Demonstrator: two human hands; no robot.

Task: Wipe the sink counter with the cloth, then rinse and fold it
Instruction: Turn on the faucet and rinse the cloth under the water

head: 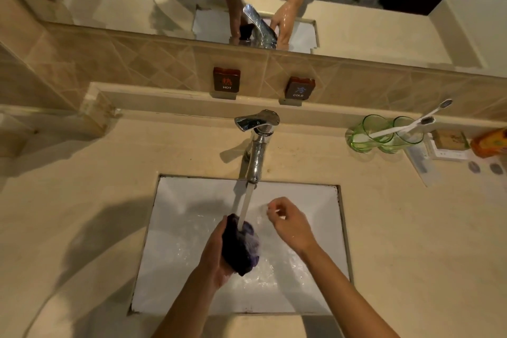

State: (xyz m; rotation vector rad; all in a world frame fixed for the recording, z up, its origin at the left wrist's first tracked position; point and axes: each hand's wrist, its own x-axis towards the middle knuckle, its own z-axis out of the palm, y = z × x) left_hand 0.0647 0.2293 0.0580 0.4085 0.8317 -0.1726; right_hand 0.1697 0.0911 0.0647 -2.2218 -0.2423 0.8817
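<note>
A dark purple cloth (241, 245) is bunched up over the white sink (175, 269). My left hand (215, 252) grips it from the left side. A stream of water from the chrome faucet (256, 145) falls straight onto the top of the cloth. My right hand (289, 223) hovers wet to the right of the stream, apart from the cloth, its fingers loosely curled and holding nothing. The beige counter (82, 200) surrounds the sink.
Two green glass cups (384, 133) with white toothbrushes stand on the counter at the right, beside a soap box (450, 140) and an orange packet (491, 143). HOT (227, 79) and COLD (299, 88) signs sit on the tiled ledge under the mirror.
</note>
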